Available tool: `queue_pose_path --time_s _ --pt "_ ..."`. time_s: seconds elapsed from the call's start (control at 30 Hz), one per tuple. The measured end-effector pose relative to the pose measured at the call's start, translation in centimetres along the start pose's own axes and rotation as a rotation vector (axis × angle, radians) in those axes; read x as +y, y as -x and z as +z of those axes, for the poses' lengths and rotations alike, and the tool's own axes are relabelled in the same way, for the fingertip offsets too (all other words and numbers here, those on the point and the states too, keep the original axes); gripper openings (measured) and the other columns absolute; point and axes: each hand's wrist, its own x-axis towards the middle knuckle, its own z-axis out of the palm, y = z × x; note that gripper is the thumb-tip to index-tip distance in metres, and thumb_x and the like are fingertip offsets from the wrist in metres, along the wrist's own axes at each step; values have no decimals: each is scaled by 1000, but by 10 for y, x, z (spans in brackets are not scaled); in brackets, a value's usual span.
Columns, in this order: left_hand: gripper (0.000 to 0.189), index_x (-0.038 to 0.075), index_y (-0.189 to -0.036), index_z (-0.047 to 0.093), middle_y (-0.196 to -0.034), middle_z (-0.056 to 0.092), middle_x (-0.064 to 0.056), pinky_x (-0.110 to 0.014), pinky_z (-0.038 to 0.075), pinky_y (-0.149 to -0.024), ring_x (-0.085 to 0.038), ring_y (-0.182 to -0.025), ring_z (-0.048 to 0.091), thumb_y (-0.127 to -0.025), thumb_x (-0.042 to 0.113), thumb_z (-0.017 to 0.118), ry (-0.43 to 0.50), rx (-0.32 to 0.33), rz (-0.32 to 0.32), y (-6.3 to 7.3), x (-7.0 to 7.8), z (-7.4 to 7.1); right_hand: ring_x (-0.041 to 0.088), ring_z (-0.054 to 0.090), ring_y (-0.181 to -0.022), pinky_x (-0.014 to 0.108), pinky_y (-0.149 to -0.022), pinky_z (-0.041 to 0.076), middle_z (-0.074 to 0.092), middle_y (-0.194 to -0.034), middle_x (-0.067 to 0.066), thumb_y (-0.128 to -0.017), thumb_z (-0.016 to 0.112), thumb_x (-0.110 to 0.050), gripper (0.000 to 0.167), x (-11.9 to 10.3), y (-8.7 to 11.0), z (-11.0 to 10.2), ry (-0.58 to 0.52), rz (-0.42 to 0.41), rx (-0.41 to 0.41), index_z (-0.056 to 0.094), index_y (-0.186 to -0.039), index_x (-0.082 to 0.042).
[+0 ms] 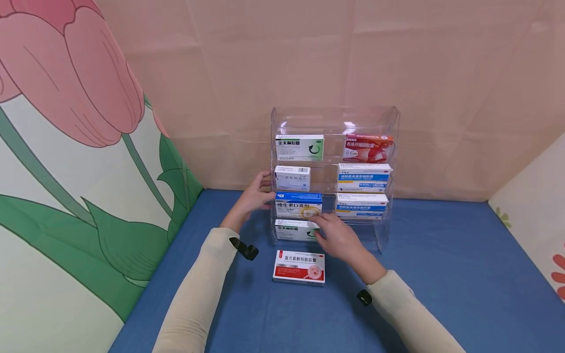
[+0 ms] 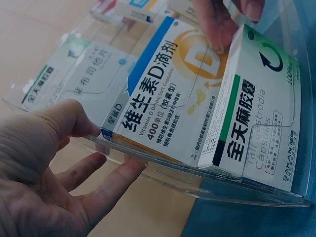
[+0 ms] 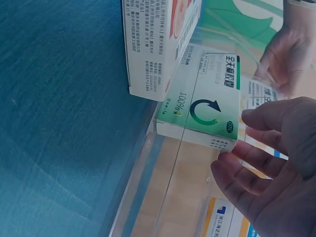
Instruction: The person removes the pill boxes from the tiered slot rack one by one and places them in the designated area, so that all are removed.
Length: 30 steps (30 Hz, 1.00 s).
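1. Fingers of the left hand [image 1: 255,196] are extended and loosely spread, touching the left side of the clear rack [image 1: 304,119]; probably steadying it.
2. Green-and-white carton [image 1: 293,230] sits in the rack's lowest tier, left column, just below the vitamin D carton [image 1: 297,206].
3. Red-and-white carton [image 1: 299,267] lies face up on the blue cloth [image 1: 265,314], just on the rack's near side.
4. Right hand [image 1: 342,238] is at the green-and-white carton's right end, fingers partly bent; cannot tell whether it pinches.
5. Judgement: step in hand looks like seating or straightening that carton. Next move likely calls for clearing the right hand, then grasping the red-and-white carton by its edges.
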Motion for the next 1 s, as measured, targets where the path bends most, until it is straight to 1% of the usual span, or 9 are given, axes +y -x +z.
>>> queue_pose_path --time_s 0.27,0.43,0.6,0.73,0.87,1.0 --pt "73 24 -155 30 -153 41 -15 -58 56 -91 -37 -131 51 -93 8 65 -12 1 0 0 0 1 25 59 -114 44 -94 56 66 -125 7 -89 77 -14 42 2 -1 8 21 -42 48 68 -130 -10" --pt "74 24 -155 29 -153 40 -15 -58 55 -92 -37 -131 51 -93 7 65 -13 -1 -3 0 1 1 25 59 -112 42 -94 56 65 -122 7 -88 77 -10 37 2 -2 11 14 -80 74 70 -124 -7" --pt "74 24 -155 30 -153 41 -15 -58 55 -92 -37 -130 52 -93 8 65 -24 8 -9 1 2 1 24 62 -111 42 -94 56 66 -121 6 -88 77 -9 31 1 -2 13 -8 -65 60 72 -119 -9" --pt "74 24 -155 30 -153 40 -14 -58 56 -91 -37 -131 51 -93 8 65 -26 12 -12 1 2 1 24 65 -108 43 -92 58 68 -120 7 -88 77 -9 31 0 -2 12 -26 -45 47 71 -119 -10" --pt "74 25 -155 30 -153 40 -14 -58 56 -91 -37 -131 50 -92 7 65 -25 14 -10 1 2 1 23 66 -103 43 -89 59 70 -116 7 -89 76 -8 29 -1 -1 11 -38 -35 67 72 -118 -9" --pt "73 25 -155 30 -153 41 -14 -58 56 -91 -37 -131 50 -93 7 65 -27 10 -10 1 2 1 22 66 -100 40 -86 59 69 -113 6 -89 76 -8 29 0 1 5 -41 -31 102 73 -117 -9"
